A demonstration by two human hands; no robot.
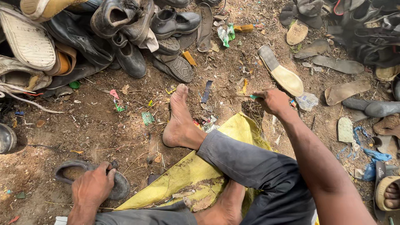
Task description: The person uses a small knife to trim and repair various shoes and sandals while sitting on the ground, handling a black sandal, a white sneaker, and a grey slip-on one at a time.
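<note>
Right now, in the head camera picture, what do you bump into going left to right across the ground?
Left hand on a grey shoe → bare foot → right hand holding a thin tool → flat grey sole.

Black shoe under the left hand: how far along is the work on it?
Done: nothing visibly finished on it. In hand: the left hand presses the black shoe to the dirt, opening up; the right hand holds a thin tool away from it. Left: tool and shoe have not yet met, and the shoe pile lies behind.
</note>
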